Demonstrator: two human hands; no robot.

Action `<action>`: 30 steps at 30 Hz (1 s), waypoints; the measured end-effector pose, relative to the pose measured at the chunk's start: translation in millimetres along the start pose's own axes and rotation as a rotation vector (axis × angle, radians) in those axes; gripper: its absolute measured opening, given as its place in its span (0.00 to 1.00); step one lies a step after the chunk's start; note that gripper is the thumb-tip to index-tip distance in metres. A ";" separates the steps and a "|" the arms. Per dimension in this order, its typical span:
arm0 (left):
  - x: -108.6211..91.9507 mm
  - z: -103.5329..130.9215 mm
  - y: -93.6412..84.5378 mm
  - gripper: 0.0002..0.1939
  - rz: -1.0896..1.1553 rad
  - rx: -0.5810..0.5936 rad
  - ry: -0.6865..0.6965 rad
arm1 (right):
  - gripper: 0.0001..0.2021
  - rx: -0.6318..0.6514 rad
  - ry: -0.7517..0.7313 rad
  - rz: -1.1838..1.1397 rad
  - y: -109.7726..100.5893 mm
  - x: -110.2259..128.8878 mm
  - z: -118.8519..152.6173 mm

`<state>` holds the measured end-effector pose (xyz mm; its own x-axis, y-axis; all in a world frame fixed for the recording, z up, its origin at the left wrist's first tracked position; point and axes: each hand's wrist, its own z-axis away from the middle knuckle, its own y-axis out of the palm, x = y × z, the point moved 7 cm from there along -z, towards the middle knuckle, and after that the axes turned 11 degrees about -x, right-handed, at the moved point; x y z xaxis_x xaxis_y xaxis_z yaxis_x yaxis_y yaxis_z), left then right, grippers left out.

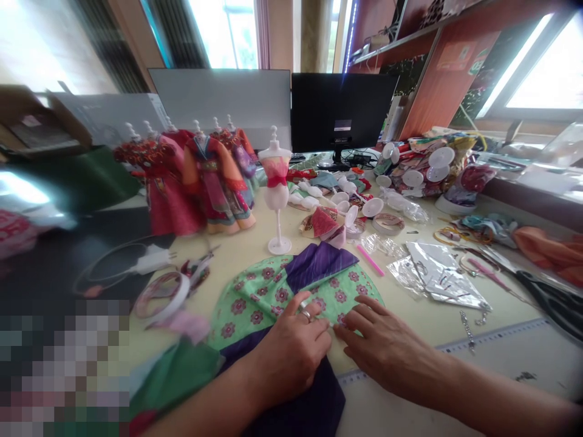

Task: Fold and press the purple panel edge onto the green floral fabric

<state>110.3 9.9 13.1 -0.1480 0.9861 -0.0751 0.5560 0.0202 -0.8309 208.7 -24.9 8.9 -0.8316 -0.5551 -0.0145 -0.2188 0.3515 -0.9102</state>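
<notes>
A light green cloth (pixel 259 291) with purple-pink flowers lies spread on the table, joined by dark purple fabric (pixel 319 267) at its top and below. My left hand (pixel 296 346), wearing rings, bends its fingers closed on the edge of the flowered cloth. My right hand (pixel 382 334) rests beside it, fingers stretched and slightly apart, fingertips on the cloth's right edge. The fingertips of both hands nearly meet. Behind the cloth stands a small white doll mannequin (pixel 276 188) with a pink and yellow band around its chest.
Dressed doll mannequins (pixel 214 176) stand at the back left. A ruler (pixel 496 334), scissors (pixel 542 291), a clear plastic packet (pixel 446 273) and a pink stick (pixel 371 260) lie to the right. A tape roll (pixel 161 297) sits left; a monitor (pixel 344 112) stands behind.
</notes>
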 end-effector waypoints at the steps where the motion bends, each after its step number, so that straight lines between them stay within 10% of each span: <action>1: 1.6 -0.2 -0.7 0.05 0.020 -0.005 -0.027 | 0.08 0.020 0.021 -0.031 -0.9 -0.5 -1.2; 16: 6.5 0.7 -3.1 0.05 0.109 -0.030 -0.132 | 0.10 0.041 0.091 -0.097 -6.7 -3.3 -3.5; 24: 7.2 -1.9 -5.8 0.06 0.136 -0.033 -0.129 | 0.12 -0.195 0.261 -0.080 -18.7 -62.3 -1.9; 30: 9.4 -1.4 -10.2 0.11 0.214 -0.067 -0.175 | 0.11 -0.159 0.249 -0.086 -12.2 -60.4 -14.7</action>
<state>104.4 19.2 21.6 -0.1573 0.9259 -0.3433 0.6420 -0.1682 -0.7480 254.0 15.5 27.0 -0.9016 -0.3934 0.1797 -0.3549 0.4356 -0.8272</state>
